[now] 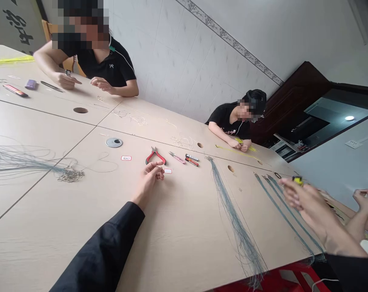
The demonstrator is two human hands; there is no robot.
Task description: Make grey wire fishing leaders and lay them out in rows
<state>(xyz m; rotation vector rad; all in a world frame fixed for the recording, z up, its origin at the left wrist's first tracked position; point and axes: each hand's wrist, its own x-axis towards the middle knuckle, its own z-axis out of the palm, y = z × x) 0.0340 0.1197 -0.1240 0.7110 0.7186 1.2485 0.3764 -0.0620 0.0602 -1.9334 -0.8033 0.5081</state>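
My left hand [149, 180] hovers over the table in front of red-handled pliers [155, 156]. Its fingers are curled together; whatever they pinch, if anything, is too fine to make out. Right by those fingertips lies a small white label [167, 171] with a red edge. Far to the right, my right hand [308, 207] is raised and blurred, its fingers drawn together, with a small yellow-and-black object [297, 180] at its upper side. Between the hands lies a bundle of blue-grey cords [229, 202], and thinner cord bundles [281, 211] lie below my right hand.
Thread snips [177, 158] and two batteries [192, 159] lie past my left hand. A round grey disc [114, 142], another label [126, 158] and a cord bundle with metal ends [71, 174] are leftward. Two co-workers sit opposite; another person's hand [364, 200] shows at right.
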